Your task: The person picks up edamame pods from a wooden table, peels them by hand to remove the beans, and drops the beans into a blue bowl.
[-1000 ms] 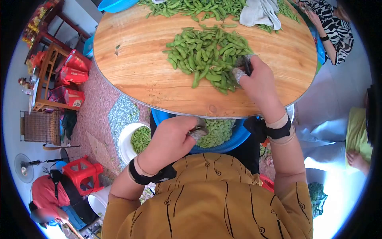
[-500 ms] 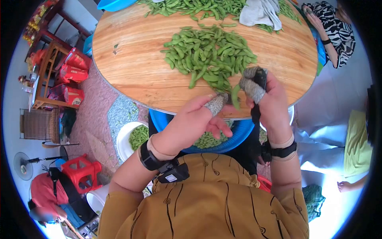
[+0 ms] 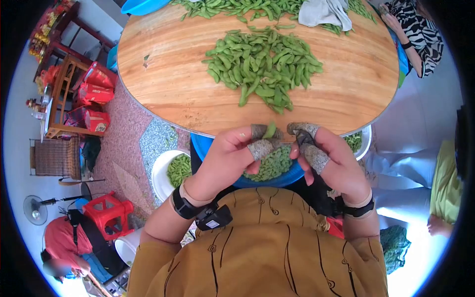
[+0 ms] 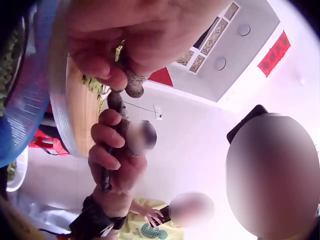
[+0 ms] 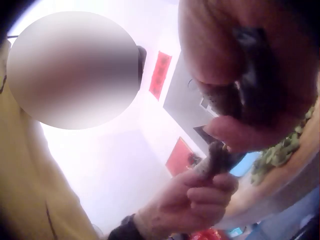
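Over the near table edge, my left hand (image 3: pixel 225 156) pinches a green pod (image 3: pixel 269 130) between thumb and forefinger, both with grey wrapping on their tips. Close on its right, my right hand (image 3: pixel 339 161) has its fingers curled round a dark, slender tool (image 4: pixel 106 172); its wrapped thumb and forefinger are near the pod, and whether they touch it is unclear. Beyond the hands a pile of green pods (image 3: pixel 262 64) lies on the round wooden table (image 3: pixel 163 79). Below them a blue basin (image 3: pixel 200 144) holds small green pieces (image 3: pixel 272 166).
More pods (image 3: pixel 237 7) and a pale cloth (image 3: pixel 324 14) lie at the table's far side. White buckets of green pieces flank the basin, one (image 3: pixel 161 173) at left, another (image 3: pixel 366 141) at right. A red stool (image 3: pixel 106 213) is at lower left. Other people are around the table.
My right hand has come back from the pile toward my body and turned inward. My left hand rose from above the basin to the table edge and now holds a pod.
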`<state>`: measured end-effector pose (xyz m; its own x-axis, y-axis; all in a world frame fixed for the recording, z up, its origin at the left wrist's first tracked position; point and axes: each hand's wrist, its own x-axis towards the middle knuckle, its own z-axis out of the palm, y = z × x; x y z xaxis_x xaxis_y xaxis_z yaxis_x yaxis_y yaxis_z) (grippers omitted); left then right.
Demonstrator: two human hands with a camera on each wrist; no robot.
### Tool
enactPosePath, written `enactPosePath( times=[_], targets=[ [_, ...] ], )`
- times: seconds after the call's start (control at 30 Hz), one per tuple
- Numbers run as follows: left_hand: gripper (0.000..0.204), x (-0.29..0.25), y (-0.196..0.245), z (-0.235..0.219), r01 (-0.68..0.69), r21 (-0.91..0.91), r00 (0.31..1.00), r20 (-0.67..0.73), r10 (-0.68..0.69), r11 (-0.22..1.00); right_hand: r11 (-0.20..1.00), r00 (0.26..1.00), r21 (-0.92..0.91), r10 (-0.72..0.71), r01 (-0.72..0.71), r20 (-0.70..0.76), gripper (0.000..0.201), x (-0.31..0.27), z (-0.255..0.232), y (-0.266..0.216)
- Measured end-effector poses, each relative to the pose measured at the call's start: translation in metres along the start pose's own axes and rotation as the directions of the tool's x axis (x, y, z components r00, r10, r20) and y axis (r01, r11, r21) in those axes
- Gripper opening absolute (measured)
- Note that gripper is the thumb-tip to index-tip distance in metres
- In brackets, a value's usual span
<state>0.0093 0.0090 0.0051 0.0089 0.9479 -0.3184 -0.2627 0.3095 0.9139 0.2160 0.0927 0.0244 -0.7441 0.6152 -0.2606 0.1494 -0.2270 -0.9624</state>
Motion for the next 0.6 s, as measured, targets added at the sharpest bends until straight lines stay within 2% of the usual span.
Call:
enactPosePath(
  times=[0.07,0.13,0.17,0.23,0.37,0.43,0.47,0.53,0.57,0.6],
  targets=[
    [0.023,-0.002,-0.003,0.004,-0.019,0.038,1.000,0.005,0.019,0.999,1.000,1.000,0.004,-0.022,0.022,-0.008,0.028,-0.001,0.005,0.000],
    [0.024,-0.005,-0.006,0.006,-0.133,0.151,0.991,-0.014,0.137,0.979,0.997,0.998,0.049,-0.055,0.056,-0.023,0.028,0.000,0.014,-0.001],
    [0.024,-0.007,-0.006,0.006,-0.131,0.153,0.991,-0.010,0.135,0.979,0.997,0.998,0.051,-0.055,0.056,-0.027,0.028,0.000,0.014,0.000],
    [0.030,-0.010,-0.005,0.004,-0.224,0.367,0.972,0.022,0.233,0.903,0.999,0.999,0.002,-0.046,0.046,0.011,0.031,0.001,0.015,0.001],
    [0.031,-0.010,-0.007,0.000,-0.256,0.502,0.960,0.036,0.276,0.826,0.997,0.997,-0.064,-0.029,0.033,0.068,0.035,0.003,0.010,0.005],
    [0.031,-0.009,-0.008,0.000,-0.327,0.666,0.924,0.075,0.376,0.671,0.996,0.993,-0.075,-0.029,0.038,0.119,0.035,0.005,0.009,0.008],
    [0.031,-0.009,-0.007,-0.002,-0.327,0.664,0.924,0.075,0.375,0.672,0.997,0.993,-0.074,-0.027,0.036,0.117,0.035,0.005,0.010,0.007],
    [0.026,-0.009,-0.005,-0.004,-0.438,0.808,0.841,0.213,0.497,0.395,0.995,0.994,0.064,0.068,-0.073,0.089,0.034,0.006,0.014,0.002],
    [0.026,-0.010,-0.006,-0.004,-0.438,0.806,0.843,0.214,0.494,0.398,0.995,0.994,0.066,0.071,-0.077,0.086,0.034,0.007,0.014,0.003],
    [0.025,-0.012,-0.007,-0.003,-0.420,0.837,0.842,0.215,0.495,0.351,0.991,0.990,0.079,0.098,-0.106,0.105,0.033,0.009,0.013,0.005]
  ],
)
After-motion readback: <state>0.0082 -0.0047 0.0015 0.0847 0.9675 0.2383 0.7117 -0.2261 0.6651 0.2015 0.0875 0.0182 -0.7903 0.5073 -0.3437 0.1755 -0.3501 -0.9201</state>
